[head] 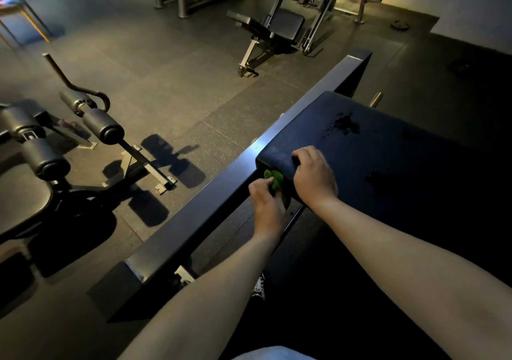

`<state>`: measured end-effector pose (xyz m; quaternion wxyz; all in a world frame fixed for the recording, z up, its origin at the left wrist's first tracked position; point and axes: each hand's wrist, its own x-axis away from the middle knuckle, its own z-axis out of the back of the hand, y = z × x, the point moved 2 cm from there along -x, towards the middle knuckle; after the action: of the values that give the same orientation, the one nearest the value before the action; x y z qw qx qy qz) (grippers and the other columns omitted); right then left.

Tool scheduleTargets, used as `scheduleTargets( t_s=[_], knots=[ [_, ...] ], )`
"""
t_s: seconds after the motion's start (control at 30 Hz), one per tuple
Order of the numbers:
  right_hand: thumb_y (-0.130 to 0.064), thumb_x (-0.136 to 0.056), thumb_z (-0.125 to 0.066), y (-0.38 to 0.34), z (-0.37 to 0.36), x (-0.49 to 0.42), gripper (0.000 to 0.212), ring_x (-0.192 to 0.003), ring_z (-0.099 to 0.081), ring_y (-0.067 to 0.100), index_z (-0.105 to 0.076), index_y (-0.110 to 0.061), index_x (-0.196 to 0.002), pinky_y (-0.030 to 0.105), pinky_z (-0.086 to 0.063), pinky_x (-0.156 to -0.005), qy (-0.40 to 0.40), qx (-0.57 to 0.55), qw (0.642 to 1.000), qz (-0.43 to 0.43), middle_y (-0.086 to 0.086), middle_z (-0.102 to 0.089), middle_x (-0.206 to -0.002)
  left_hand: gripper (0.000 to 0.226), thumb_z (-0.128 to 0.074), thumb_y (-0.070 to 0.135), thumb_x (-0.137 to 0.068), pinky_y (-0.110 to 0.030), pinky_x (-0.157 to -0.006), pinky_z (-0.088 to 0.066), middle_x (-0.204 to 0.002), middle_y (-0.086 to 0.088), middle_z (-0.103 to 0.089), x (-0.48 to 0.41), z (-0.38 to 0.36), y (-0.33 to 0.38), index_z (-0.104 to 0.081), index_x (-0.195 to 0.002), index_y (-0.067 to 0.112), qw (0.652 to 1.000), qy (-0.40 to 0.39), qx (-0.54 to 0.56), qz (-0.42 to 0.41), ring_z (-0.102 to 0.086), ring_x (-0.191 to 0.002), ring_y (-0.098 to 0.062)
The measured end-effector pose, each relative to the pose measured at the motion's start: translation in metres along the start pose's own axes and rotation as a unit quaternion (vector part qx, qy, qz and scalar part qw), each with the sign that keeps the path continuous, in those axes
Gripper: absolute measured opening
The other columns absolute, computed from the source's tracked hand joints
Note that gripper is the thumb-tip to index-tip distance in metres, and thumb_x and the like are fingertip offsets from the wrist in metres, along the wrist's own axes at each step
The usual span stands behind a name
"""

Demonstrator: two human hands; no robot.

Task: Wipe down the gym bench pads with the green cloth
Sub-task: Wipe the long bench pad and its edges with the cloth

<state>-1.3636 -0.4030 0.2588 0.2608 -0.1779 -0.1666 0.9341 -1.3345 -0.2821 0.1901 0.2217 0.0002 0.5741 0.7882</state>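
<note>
Between the two hands, at the near left corner of the pad, the green cloth [274, 180] is being pressed against the pad's side edge, bunched up and partly hidden below the corner. The left hand [267, 207] is gripping it with curled fingers, working low on the vertical face next to the steel frame rail [210, 207]. The right hand [314, 175] is resting on top of the bench pad [388, 149] just above the cloth, its fingers curling over the corner edge and holding nothing else, apparently bracing. Beyond the right hand, toward the far end of the pad, a cluster of dark wet spots [346, 124] is sitting on the top surface, which suggests that part is not wiped yet; the rest of the top is lying in deep shadow, so I cannot tell whether it is clean. By my judgement the job is somewhere in its early or middle part: the side edge is getting attention now, while the top face is waiting for a pass. Well to the left of the left hand, another machine with roller pads [102, 127] is standing on the rubber floor [171, 88], and whether its pads belong to the task is unclear.
</note>
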Motion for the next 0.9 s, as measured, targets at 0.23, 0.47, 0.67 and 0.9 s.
scheduleTargets(
  t_s=[0.23, 0.47, 0.67, 0.9],
  knots=[
    [-0.004, -0.093, -0.043, 0.000, 0.001, 0.000, 0.024, -0.101, -0.049, 0.022, -0.058, -0.010, -0.111, 0.030, -0.033, -0.071, 0.007, -0.005, 1.000, 0.001, 0.007, -0.056, -0.113, 0.024, -0.053, 0.010, -0.096, -0.045, -0.102, -0.039, -0.112, -0.003, -0.054, -0.052, 0.035, -0.011, -0.055, -0.120, 0.015, 0.988, 0.086, -0.011, 0.132, -0.044, -0.114, -0.028],
    [-0.005, -0.092, -0.045, 0.001, -0.005, -0.004, 0.022, -0.100, -0.048, 0.024, -0.058, -0.010, -0.109, 0.034, -0.038, -0.068, 0.017, 0.009, 1.000, 0.004, 0.009, -0.054, -0.110, 0.023, -0.050, 0.015, -0.100, -0.046, -0.110, -0.039, -0.126, -0.001, -0.039, -0.064, -0.004, 0.002, -0.047, -0.116, 0.030, 0.974, 0.082, 0.077, 0.198, -0.047, -0.119, -0.024],
    [-0.005, -0.092, -0.045, -0.001, -0.006, -0.006, 0.023, -0.108, -0.048, 0.026, -0.059, -0.009, -0.110, 0.034, -0.038, -0.070, 0.021, 0.009, 1.000, 0.017, 0.010, -0.056, -0.112, 0.018, -0.053, 0.003, -0.096, -0.034, -0.099, -0.043, -0.117, -0.008, -0.045, -0.038, 0.005, 0.004, -0.053, -0.112, 0.012, 0.981, 0.056, 0.058, 0.175, -0.049, -0.104, -0.021],
    [-0.006, -0.092, -0.044, 0.003, -0.002, 0.001, 0.026, -0.106, -0.050, 0.024, -0.062, -0.011, -0.110, 0.042, -0.049, -0.080, 0.009, -0.050, 0.999, 0.007, 0.006, -0.058, -0.112, 0.025, -0.054, -0.005, -0.091, -0.024, -0.086, -0.040, -0.114, -0.013, -0.052, 0.011, 0.002, 0.009, -0.049, -0.101, 0.017, 0.986, -0.072, 0.059, 0.135, -0.052, -0.098, -0.018]
  ],
)
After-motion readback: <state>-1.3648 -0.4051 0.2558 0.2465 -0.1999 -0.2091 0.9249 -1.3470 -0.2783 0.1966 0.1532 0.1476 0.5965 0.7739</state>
